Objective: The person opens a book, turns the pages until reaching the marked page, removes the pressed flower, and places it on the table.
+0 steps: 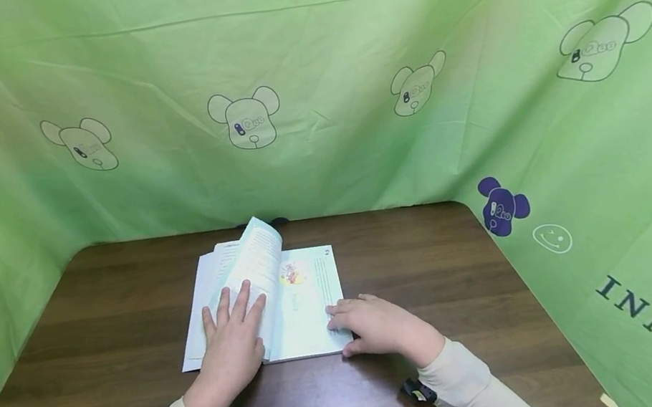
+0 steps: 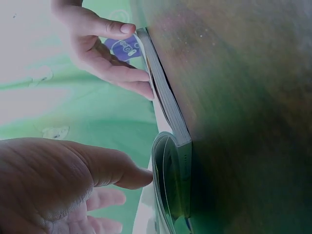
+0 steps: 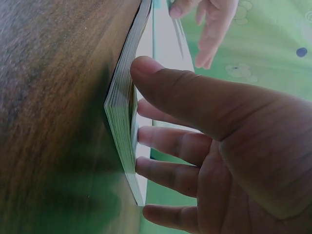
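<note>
An open book [image 1: 309,315] lies on the table, with a small coloured picture on its right page. Over the left side a turned page [image 1: 262,244] stands up in a curve, its top leaning toward the right. My left hand [image 1: 235,347] rests on the left pages with fingers spread; its thumb is at the curved pages in the left wrist view. At the book's right edge is my right hand [image 1: 375,323]. Its fingers [image 3: 165,170] reach over the right page, and its thumb [image 3: 151,73] touches the edge of the page stack near the lower corner.
The brown wooden table [image 1: 96,346] is closed in by a green curtain [image 1: 321,29] printed with bear heads at the back and sides. A dark wrist strap [image 1: 418,391] shows under the right sleeve [image 1: 464,375]. A pale scrap [image 1: 610,403] sits at the table's right edge.
</note>
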The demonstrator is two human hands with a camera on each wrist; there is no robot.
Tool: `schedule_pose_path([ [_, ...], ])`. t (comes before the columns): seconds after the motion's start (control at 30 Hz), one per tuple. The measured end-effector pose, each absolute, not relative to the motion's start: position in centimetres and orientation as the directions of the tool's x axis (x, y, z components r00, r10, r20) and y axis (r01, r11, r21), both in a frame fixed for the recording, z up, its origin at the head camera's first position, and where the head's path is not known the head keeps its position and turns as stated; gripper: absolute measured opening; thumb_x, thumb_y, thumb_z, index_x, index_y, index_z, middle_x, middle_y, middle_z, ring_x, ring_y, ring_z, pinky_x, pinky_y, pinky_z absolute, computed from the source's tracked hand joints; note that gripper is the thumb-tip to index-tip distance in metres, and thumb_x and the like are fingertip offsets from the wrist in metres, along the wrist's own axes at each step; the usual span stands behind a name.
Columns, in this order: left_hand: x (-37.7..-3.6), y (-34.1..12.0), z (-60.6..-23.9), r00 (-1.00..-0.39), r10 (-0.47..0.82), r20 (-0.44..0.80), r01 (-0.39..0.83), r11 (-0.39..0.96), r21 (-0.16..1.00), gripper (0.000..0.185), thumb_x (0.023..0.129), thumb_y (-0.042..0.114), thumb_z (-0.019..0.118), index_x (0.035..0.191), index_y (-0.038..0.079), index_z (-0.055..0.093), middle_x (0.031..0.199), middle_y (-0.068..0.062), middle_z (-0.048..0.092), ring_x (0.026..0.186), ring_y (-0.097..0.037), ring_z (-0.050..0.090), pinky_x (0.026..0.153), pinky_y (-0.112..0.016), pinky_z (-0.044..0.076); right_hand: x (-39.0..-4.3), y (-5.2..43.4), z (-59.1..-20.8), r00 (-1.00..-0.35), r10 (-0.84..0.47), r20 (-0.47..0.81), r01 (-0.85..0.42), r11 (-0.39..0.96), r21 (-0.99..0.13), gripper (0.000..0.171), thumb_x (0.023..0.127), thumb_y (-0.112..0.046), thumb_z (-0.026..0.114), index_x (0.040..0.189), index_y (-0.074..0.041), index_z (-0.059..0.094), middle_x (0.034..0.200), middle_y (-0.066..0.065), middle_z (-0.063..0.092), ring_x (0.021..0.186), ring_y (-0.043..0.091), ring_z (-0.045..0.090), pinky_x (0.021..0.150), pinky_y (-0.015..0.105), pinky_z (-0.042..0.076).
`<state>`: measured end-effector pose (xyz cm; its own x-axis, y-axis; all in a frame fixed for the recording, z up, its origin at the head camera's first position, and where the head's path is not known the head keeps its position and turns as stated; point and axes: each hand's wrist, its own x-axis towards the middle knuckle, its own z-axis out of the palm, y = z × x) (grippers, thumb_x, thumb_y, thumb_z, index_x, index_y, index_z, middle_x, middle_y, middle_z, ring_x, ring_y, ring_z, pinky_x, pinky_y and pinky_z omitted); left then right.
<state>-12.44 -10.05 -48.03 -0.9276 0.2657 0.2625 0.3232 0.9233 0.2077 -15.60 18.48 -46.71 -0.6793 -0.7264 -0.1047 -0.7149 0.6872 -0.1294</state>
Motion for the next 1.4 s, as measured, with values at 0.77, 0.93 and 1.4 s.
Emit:
schedule_pose_path([
  [0.77, -12.22, -10.13, -47.68, -0.944, 0.330, 0.018, 0.323, 0.912, 0.254, 0.061, 0.091, 0.001, 0.058, 0.151, 0.010, 0.051, 0.158, -0.015, 0.047, 0.147, -0.045, 0.038, 0.107, -0.077, 0.030, -15.42, 18.62, -46.51, -0.670, -0.737, -0.088, -0.729, 0.675, -0.109, 0.041, 0.086, -0.035, 0.081, 0.122, -0.018, 0.072, 0.146, 0.005, 0.061, 0.136, 0.023, 0.055, 0.108, 0.059, 0.044],
  [0.93, -12.00, -10.13, -47.26, -0.959, 0.281, -0.033, 0.261, 0.925, 0.274, 0.055, 0.091, 0.005, 0.061, 0.146, 0.005, 0.055, 0.158, -0.015, 0.045, 0.145, -0.045, 0.039, 0.101, -0.078, 0.036, -15.37, 18.62, -46.29, -0.666, -0.740, -0.094, -0.732, 0.672, -0.108, 0.038, 0.087, -0.035, 0.081, 0.121, -0.017, 0.073, 0.146, 0.005, 0.061, 0.136, 0.023, 0.056, 0.108, 0.058, 0.044],
  [1.4, -12.06, -10.10, -47.52, -0.966, 0.258, -0.031, 0.235, 0.918, 0.319, 0.063, 0.095, 0.046, 0.070, 0.143, 0.006, 0.058, 0.157, -0.016, 0.046, 0.143, -0.046, 0.042, 0.094, -0.076, 0.043, -15.70, 18.53, -46.35, -0.609, -0.792, 0.040, -0.793, 0.607, -0.056, 0.024, 0.099, -0.019, 0.063, 0.078, -0.021, 0.054, 0.088, -0.006, 0.068, 0.083, 0.010, 0.064, 0.082, 0.040, 0.053],
])
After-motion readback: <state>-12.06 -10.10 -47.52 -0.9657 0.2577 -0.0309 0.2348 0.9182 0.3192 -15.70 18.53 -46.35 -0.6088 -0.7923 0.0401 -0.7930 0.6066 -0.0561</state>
